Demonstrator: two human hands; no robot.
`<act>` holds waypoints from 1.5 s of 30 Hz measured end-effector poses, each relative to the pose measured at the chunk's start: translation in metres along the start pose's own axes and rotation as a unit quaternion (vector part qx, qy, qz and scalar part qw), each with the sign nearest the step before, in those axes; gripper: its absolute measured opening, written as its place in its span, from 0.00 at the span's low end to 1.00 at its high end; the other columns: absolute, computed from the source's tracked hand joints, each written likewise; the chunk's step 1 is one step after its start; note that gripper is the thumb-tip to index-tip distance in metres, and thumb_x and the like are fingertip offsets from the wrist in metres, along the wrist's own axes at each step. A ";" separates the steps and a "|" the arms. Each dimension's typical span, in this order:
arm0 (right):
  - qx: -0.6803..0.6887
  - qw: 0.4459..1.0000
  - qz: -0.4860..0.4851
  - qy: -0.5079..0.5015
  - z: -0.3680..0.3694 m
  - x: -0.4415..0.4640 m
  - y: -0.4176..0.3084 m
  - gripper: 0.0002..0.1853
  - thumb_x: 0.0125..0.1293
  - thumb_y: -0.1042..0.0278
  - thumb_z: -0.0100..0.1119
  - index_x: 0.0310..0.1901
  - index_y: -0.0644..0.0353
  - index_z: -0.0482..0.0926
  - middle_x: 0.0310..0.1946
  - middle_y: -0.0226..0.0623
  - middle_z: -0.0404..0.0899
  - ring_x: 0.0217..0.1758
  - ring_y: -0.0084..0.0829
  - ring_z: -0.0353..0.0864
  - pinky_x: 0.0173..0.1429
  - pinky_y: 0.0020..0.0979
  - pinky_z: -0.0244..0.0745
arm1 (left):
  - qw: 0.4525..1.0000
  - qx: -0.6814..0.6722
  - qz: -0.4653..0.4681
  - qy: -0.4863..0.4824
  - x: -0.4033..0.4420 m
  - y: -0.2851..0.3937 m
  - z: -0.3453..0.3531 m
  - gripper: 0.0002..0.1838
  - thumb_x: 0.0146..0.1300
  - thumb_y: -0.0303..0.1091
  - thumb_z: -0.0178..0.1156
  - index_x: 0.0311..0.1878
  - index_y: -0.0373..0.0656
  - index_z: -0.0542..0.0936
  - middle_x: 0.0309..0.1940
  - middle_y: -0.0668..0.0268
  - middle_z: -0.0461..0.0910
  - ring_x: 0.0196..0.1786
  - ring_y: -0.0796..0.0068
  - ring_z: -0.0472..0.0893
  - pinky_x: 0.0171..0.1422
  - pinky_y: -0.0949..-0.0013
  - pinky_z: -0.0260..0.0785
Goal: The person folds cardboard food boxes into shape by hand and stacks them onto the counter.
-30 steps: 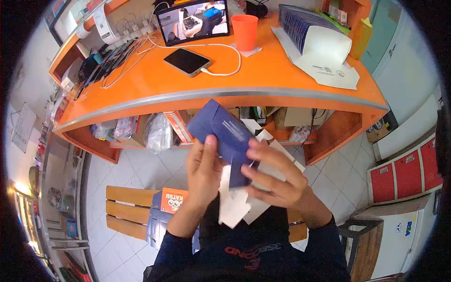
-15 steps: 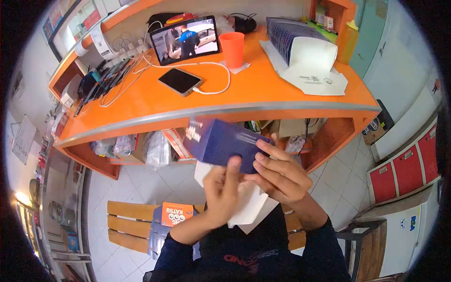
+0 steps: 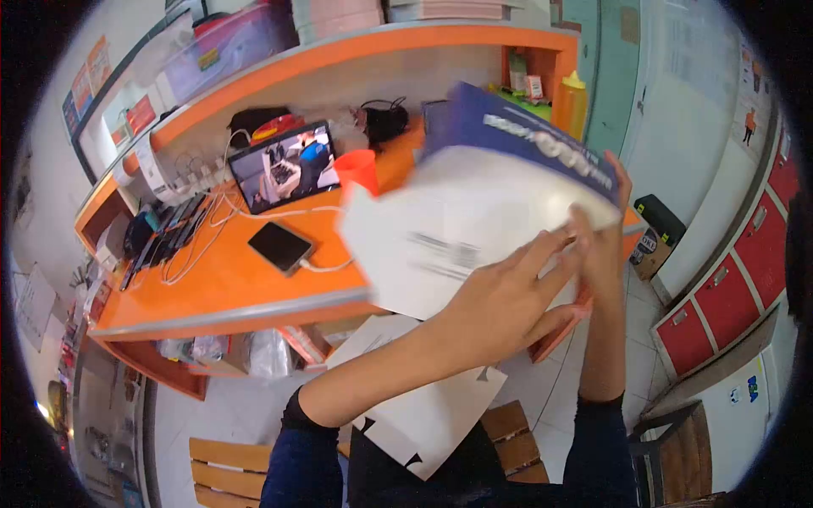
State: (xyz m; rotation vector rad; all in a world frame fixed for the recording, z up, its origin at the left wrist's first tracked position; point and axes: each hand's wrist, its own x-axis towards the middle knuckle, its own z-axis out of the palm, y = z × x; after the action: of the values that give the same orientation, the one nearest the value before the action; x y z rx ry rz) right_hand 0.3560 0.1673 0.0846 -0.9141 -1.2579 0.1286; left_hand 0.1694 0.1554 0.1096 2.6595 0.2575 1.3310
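Note:
A dark blue carton (image 3: 517, 135) with white lettering and a large white inner flap (image 3: 432, 212) is tilted up over the right part of the desk, blurred by motion. My right hand (image 3: 603, 224) grips its right edge, fingers behind and thumb side toward me. In front of the white flap, my left hand (image 3: 521, 292) has its fingers spread, with the tips close to the carton's right end. Whether they touch it is hard to tell. Across my lap lies a flat white card sheet (image 3: 432, 394) with black-edged notches.
On the orange desk (image 3: 186, 292) are a tablet (image 3: 284, 167), a phone (image 3: 280, 247) on a white cable and a red-orange cup (image 3: 357, 172). A yellow squeeze bottle (image 3: 571, 106) stands behind the carton. Slatted wooden seating (image 3: 229, 474) is below.
Both hands have moved up and right from below the desk edge. A white-flapped carton now covers the area of the nested carton stack. My left hand has opened. The view has shifted.

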 end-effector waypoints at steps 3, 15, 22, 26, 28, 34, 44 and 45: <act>-0.149 0.968 0.199 -0.034 -0.050 0.059 0.043 0.36 0.62 0.71 0.57 0.71 0.62 0.54 0.46 0.41 0.75 0.44 0.30 0.77 0.54 0.30 0.73 | 0.998 0.038 -0.033 -0.032 0.019 -0.027 -0.006 0.17 0.62 0.44 0.62 0.39 0.37 0.78 0.38 0.51 0.80 0.41 0.57 0.82 0.37 0.60 0.75; -0.260 0.904 0.278 -0.194 -0.025 0.121 0.143 0.33 0.63 0.67 0.59 0.68 0.59 0.58 0.58 0.60 0.69 0.50 0.47 0.81 0.46 0.39 0.80 | 0.916 0.082 -0.357 -0.164 0.018 -0.232 0.033 0.39 0.48 0.53 0.71 0.50 0.32 0.66 0.50 0.46 0.70 0.50 0.45 0.76 0.55 0.52 0.70; -0.116 0.950 0.206 -0.206 -0.041 0.122 0.138 0.35 0.57 0.64 0.70 0.65 0.56 0.66 0.62 0.44 0.66 0.43 0.33 0.82 0.35 0.30 0.82 | 0.982 0.025 -0.184 0.019 0.031 -0.241 0.024 0.46 0.53 0.51 0.69 0.69 0.40 0.57 0.67 0.42 0.50 0.66 0.39 0.63 0.66 0.52 0.64; -0.074 0.952 0.202 -0.218 -0.048 0.125 0.144 0.36 0.52 0.69 0.73 0.63 0.58 0.67 0.58 0.42 0.71 0.46 0.31 0.80 0.45 0.30 0.80 | 0.990 0.063 -0.105 -0.074 0.044 -0.262 0.021 0.45 0.58 0.49 0.66 0.72 0.44 0.53 0.69 0.45 0.53 0.71 0.48 0.59 0.69 0.54 0.61; -0.044 0.952 0.205 -0.224 -0.047 0.124 0.139 0.37 0.51 0.70 0.74 0.63 0.60 0.68 0.56 0.41 0.73 0.48 0.30 0.79 0.49 0.30 0.78 | 0.989 0.065 -0.100 -0.091 0.045 -0.259 0.021 0.40 0.61 0.49 0.64 0.72 0.48 0.57 0.70 0.48 0.53 0.72 0.49 0.57 0.69 0.55 0.61; -0.080 0.954 0.153 -0.245 -0.050 0.123 0.153 0.36 0.53 0.65 0.72 0.63 0.61 0.68 0.49 0.39 0.78 0.49 0.29 0.78 0.52 0.30 0.76 | 0.986 0.035 -0.129 -0.096 0.045 -0.259 0.019 0.36 0.62 0.49 0.62 0.70 0.47 0.61 0.69 0.50 0.55 0.70 0.51 0.61 0.63 0.59 0.69; -0.114 0.924 0.246 -0.271 -0.044 0.136 0.161 0.22 0.69 0.48 0.54 0.47 0.63 0.78 0.27 0.28 0.76 0.29 0.20 0.77 0.35 0.22 0.74 | 0.986 -0.014 -0.134 -0.097 0.050 -0.260 0.017 0.33 0.60 0.46 0.65 0.66 0.46 0.67 0.67 0.53 0.59 0.68 0.54 0.65 0.65 0.58 0.68; -0.109 0.929 0.234 -0.264 -0.042 0.136 0.164 0.22 0.69 0.48 0.53 0.44 0.63 0.79 0.25 0.27 0.76 0.28 0.19 0.76 0.32 0.22 0.73 | 0.985 -0.014 -0.139 -0.098 0.051 -0.258 0.016 0.32 0.60 0.46 0.65 0.65 0.45 0.68 0.67 0.53 0.59 0.68 0.54 0.65 0.66 0.58 0.67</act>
State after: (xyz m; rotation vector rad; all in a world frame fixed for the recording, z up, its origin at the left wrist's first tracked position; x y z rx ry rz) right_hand 0.5024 0.3271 0.0804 -1.4271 -1.5435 0.6593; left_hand 0.1904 0.4165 0.0840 2.5881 0.5569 0.9747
